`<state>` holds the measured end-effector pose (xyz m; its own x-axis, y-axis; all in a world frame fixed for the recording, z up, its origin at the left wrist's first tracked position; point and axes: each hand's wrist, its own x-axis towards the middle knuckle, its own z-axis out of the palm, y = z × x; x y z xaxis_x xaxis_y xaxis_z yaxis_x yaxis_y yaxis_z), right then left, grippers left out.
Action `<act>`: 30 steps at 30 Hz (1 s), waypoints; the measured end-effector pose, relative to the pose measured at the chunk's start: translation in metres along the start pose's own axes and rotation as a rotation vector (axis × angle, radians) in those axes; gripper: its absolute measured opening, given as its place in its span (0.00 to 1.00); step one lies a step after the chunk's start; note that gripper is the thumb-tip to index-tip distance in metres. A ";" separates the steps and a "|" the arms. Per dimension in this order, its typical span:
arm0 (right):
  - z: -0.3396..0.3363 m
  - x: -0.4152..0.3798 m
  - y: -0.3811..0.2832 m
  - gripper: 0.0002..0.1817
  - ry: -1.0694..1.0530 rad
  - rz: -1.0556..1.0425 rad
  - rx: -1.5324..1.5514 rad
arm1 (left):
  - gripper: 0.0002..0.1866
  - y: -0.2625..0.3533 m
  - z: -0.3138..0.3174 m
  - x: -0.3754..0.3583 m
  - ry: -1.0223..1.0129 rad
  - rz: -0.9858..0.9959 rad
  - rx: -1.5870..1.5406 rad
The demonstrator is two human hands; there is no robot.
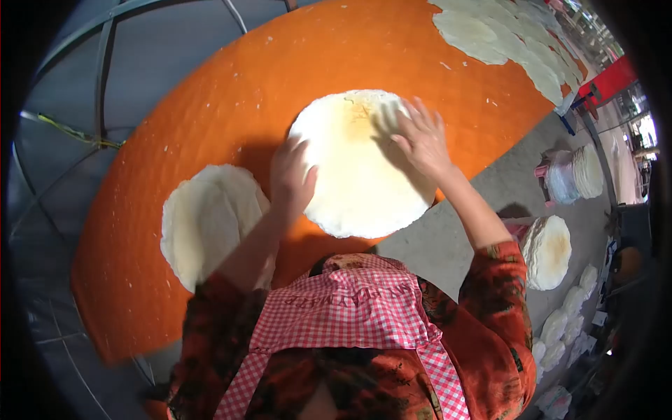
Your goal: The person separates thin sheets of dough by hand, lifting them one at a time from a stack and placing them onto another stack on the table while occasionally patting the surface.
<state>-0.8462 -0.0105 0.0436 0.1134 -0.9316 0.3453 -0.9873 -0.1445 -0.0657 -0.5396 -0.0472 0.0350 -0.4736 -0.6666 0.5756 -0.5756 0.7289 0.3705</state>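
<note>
A pale round stack of thin flatbreads (pixel 357 161) lies before me on the orange table, its rim uneven and its top toasted in one spot near the far edge. My left hand (pixel 292 175) rests at the left rim of this stack, thumb and fingers apart. Over the upper right rim is my right hand (pixel 423 140), fingers spread and slightly smeared by motion, casting a shadow on the top sheet. To the left, partly behind my left forearm, lie some overlapping flatbreads (pixel 206 217).
The orange table (pixel 196 105) has a curved far edge and scattered white crumbs. Many thin sheets (pixel 500 35) overlap at its far right end. On the floor at right stand a tall flatbread stack (pixel 549 252) and another stack (pixel 586 171) beside clear plastic. Metal bars (pixel 103 77) border the left.
</note>
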 end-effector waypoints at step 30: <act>0.105 -0.073 0.037 0.39 -0.291 0.337 0.300 | 0.37 -0.117 0.122 0.021 -0.502 -0.156 0.255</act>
<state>-0.8798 0.0171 -0.0827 -0.1366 -0.9906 -0.0120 -0.9041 0.1296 -0.4072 -0.5638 -0.1656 -0.0849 -0.5923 -0.8007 0.0892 -0.7768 0.5970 0.2005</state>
